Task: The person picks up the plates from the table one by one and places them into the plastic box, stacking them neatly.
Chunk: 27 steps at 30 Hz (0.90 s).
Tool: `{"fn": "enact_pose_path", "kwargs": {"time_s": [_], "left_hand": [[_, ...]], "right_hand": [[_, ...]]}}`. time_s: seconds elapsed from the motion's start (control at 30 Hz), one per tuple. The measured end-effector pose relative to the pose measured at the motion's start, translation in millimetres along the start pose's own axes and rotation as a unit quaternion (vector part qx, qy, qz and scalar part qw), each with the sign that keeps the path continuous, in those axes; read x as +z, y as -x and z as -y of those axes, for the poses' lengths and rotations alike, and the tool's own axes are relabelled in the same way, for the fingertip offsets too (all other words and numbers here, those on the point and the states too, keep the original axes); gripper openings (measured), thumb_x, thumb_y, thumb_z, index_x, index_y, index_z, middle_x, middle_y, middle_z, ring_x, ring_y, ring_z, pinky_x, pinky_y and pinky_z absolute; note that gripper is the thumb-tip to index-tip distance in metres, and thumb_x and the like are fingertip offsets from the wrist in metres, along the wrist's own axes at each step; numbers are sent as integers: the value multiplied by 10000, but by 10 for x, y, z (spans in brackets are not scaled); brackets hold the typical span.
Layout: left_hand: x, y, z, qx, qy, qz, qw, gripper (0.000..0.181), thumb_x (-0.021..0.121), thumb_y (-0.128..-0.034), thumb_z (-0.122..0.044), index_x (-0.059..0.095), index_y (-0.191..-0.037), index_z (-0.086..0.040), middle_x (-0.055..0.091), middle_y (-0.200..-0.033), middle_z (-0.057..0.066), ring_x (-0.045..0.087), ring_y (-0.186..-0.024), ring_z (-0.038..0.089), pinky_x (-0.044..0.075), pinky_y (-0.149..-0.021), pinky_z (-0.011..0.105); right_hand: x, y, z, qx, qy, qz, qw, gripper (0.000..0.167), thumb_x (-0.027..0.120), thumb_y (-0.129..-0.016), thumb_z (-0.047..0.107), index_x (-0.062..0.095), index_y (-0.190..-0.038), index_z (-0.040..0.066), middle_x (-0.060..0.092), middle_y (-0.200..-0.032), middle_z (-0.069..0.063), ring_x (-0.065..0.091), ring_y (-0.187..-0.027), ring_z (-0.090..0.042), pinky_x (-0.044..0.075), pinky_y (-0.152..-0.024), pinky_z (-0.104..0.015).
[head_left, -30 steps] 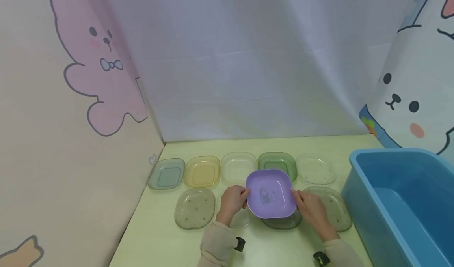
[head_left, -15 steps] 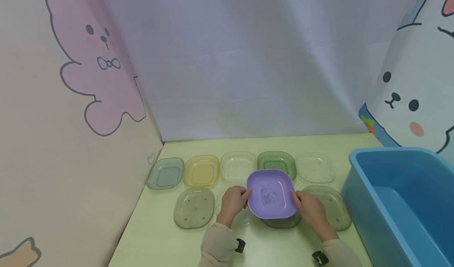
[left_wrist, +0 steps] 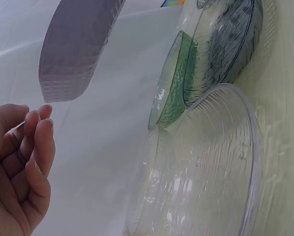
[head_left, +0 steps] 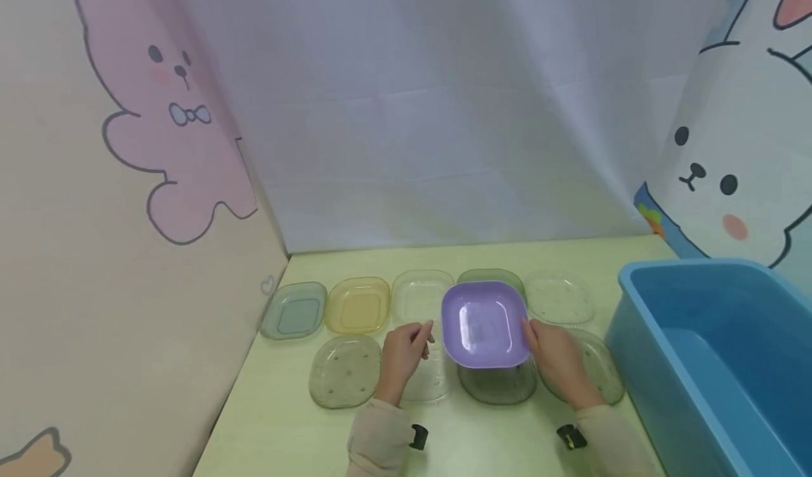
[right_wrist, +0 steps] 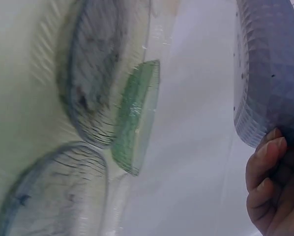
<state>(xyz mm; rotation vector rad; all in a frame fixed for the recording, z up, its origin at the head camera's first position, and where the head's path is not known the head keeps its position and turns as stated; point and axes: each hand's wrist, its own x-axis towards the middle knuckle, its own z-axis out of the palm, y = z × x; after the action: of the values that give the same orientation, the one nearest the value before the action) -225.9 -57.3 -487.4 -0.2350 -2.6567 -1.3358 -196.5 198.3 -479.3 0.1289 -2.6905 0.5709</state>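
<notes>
R hand (head_left: 558,359) grips purple plate (head_left: 485,325), rt. rim. L hand (head_left: 402,355) released (fingers loosely bent), just left of plate.

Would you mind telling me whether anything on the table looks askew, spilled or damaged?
Nothing stands out. The see-through dishes sit in two rows on the table, with no spill or break visible, and the blue bin stands upright. The right hand holds the purple dish above the table.

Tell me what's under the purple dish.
In the head view, the raised purple dish mainly overlaps a green dish beyond its far edge and a greyish dish below its near edge. Both show only in part; the covered portions can't be seen.
</notes>
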Motion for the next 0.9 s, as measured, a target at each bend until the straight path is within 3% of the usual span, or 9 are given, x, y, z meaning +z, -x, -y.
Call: {"fn": "enact_pose_path", "kwargs": {"time_s": [0.2, 0.37, 0.53, 0.9], "left_hand": [[-70, 32, 42, 98, 44, -137, 9998, 348, 581, -890, -337, 646, -639, -105, 566, -490, -11, 442, -411, -1, 341, -419, 183], [-116, 43, 32, 146, 194, -36, 9997, 327, 588, -890, -316, 649, -658, -94, 562, -503, -7, 457, -422, 24, 332, -399, 186], [-124, 37, 36, 88, 287, 1, 9996, 345, 565, -903, -335, 646, -656, -107, 559, -508, -9, 505, -442, 61, 353, -416, 195], [-86, 89, -11, 167, 374, 39, 9992, 459, 472, -936, -419, 654, -660, -101, 565, -496, -5, 552, -450, 125, 347, -433, 206]], "right_hand": [[-219, -161, 122, 48, 110, -136, 9998, 394, 468, -935, 191, 342, -569, 116, 276, -503, 30, 264, -459, -127, 208, -421, -260], [-451, -317, 255, -14, 326, -715, 9969, 422, 483, -924, 191, 328, -536, 127, 264, -459, 22, 240, -407, -133, 166, -403, -262], [-732, -490, 400, 145, 546, -977, 9936, 444, 442, -934, 215, 319, -517, 126, 240, -444, 11, 216, -399, -142, 152, -387, -272], [-1385, -926, 677, 1300, 10, -504, 9902, 406, 267, -930, 231, 295, -536, 139, 233, -491, 19, 157, -514, -133, 168, -443, -282]]}}
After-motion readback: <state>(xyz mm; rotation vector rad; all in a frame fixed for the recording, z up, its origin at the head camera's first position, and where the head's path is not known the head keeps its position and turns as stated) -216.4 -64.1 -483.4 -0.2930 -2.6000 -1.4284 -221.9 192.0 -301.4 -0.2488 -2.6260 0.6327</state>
